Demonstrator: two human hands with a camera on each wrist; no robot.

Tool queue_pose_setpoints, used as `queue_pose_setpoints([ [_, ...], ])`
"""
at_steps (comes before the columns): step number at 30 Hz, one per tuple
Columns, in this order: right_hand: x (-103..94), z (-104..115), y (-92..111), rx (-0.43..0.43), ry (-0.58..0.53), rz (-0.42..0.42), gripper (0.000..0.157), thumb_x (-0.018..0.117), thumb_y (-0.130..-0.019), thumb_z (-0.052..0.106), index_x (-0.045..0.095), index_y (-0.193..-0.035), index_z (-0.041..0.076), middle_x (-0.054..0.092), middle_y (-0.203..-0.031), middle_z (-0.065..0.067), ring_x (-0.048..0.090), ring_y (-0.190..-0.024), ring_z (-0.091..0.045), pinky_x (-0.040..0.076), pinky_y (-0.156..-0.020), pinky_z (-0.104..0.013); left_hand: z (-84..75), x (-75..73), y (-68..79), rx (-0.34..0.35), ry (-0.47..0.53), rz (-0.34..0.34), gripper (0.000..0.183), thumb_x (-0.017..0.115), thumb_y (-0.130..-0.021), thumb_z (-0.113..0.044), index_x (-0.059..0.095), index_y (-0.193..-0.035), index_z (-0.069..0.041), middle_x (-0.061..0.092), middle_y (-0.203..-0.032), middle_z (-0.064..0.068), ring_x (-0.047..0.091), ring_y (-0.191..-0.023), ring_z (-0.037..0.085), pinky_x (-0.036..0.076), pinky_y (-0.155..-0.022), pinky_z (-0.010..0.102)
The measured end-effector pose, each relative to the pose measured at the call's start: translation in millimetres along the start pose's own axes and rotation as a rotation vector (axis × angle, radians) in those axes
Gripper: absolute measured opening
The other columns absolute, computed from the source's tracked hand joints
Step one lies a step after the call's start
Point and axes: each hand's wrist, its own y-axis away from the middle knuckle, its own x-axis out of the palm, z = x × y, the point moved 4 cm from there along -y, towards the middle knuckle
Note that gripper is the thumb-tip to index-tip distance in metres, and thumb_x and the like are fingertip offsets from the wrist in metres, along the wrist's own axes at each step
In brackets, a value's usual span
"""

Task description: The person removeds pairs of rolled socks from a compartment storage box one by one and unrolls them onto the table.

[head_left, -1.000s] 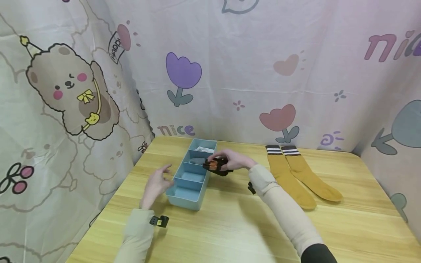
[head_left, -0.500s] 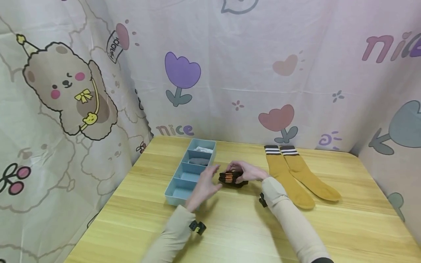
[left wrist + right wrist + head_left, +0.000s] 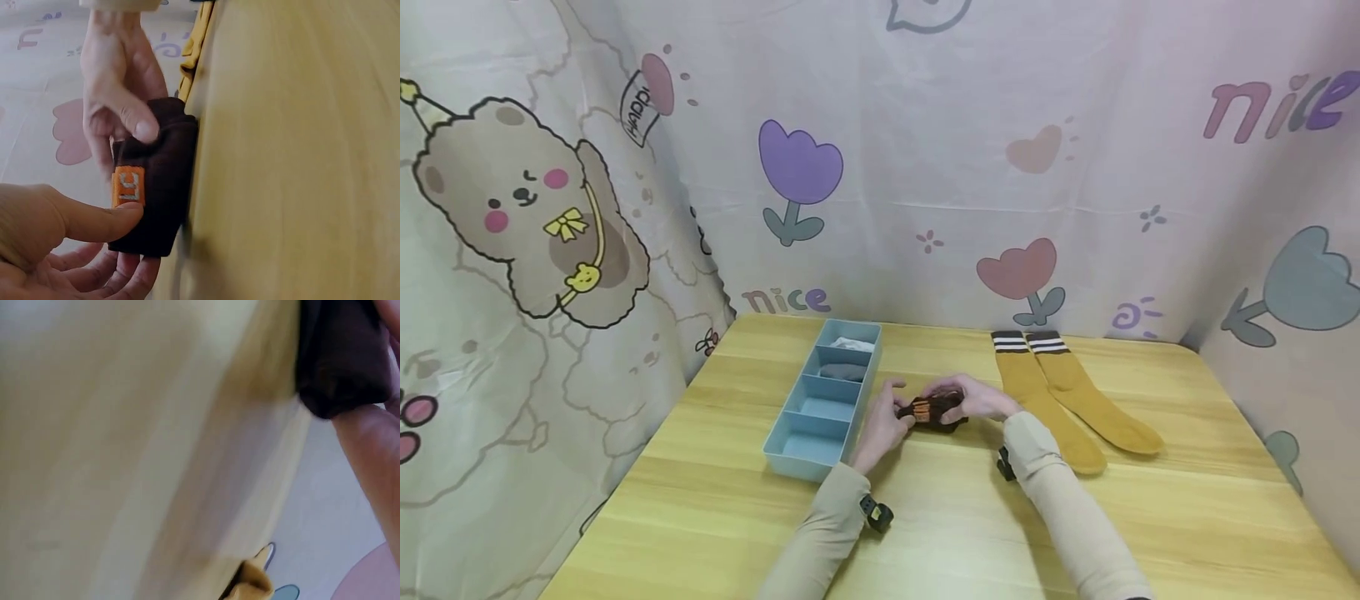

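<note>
A folded bundle of dark brown socks (image 3: 922, 411) with an orange patch lies low over the table, between both hands. My left hand (image 3: 882, 423) pinches its left end; in the left wrist view the thumb presses beside the lettered orange patch (image 3: 129, 186), with fingers underneath. At the other end my right hand (image 3: 977, 398) grips the bundle between thumb and fingers. The right wrist view catches only the rolled dark end of the socks (image 3: 342, 359). To the left stands a light blue divided box (image 3: 793, 467), its two near compartments bare.
A grey folded sock (image 3: 842, 372) and a white folded item (image 3: 852, 344) occupy the box's two far compartments. On the right, a pair of mustard socks (image 3: 1056, 408) with striped cuffs lies flat. A printed curtain (image 3: 895, 167) hangs behind the wooden table (image 3: 940, 517).
My right hand has carried the brown socks away from the box, to the right and nearer. The left hand has moved right from beside the box and taken hold of the bundle.
</note>
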Motion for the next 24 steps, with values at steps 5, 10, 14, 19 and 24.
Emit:
queue_pose_setpoints([
  [5,-2.9,-8.5,6.4,-0.008,0.015,0.003,0.063,0.072,-0.078,-0.003,0.059,-0.139,0.006,0.057,-0.14,-0.021,0.056,-0.116,-0.026,0.046,-0.098,-0.034,5.7,-0.1,-0.4,-0.009,0.031,0.013,0.037,0.074,-0.083,0.005,0.06,-0.117,0.003,0.074,-0.1,0.018,0.069,-0.09,0.028,0.056,-0.08,0.037],
  [10,-3.0,-13.1,13.6,0.011,0.005,0.041,0.067,0.069,-0.08,-0.002,0.053,-0.145,0.007,0.05,-0.144,-0.023,0.052,-0.118,-0.03,0.045,-0.099,-0.037,9.0,-0.3,-1.5,-0.014,0.035,0.055,0.026,0.077,-0.083,0.0,0.068,-0.107,0.002,0.075,-0.1,0.017,0.07,-0.09,0.027,0.057,-0.081,0.035],
  [14,-2.4,-15.0,19.3,0.094,-0.065,0.044,0.066,0.065,-0.082,-0.004,0.048,-0.146,-0.001,0.037,-0.153,-0.028,0.049,-0.126,-0.037,0.047,-0.108,-0.046,11.2,0.0,-2.3,-0.005,0.024,0.092,0.021,0.077,-0.083,-0.002,0.074,-0.104,0.001,0.076,-0.097,0.016,0.07,-0.086,0.023,0.057,-0.076,0.03],
  [19,-3.5,-13.5,20.7,0.082,-0.098,0.054,0.064,0.06,-0.084,-0.006,0.047,-0.147,-0.001,0.043,-0.149,-0.028,0.053,-0.12,-0.031,0.049,-0.105,-0.042,11.7,-1.5,-3.0,0.069,0.052,0.128,0.019,0.076,-0.083,0.001,0.075,-0.102,0.002,0.077,-0.098,0.018,0.071,-0.087,0.024,0.056,-0.075,0.028],
  [24,-6.2,-11.1,19.5,-0.018,-0.015,0.044,0.059,0.056,-0.085,-0.008,0.052,-0.144,0.0,0.058,-0.137,-0.027,0.058,-0.111,-0.02,0.049,-0.096,-0.033,7.0,-2.0,-1.1,0.107,0.049,0.232,0.015,0.074,-0.087,-0.003,0.077,-0.102,-0.003,0.077,-0.104,0.015,0.071,-0.098,0.025,0.059,-0.082,0.029],
])
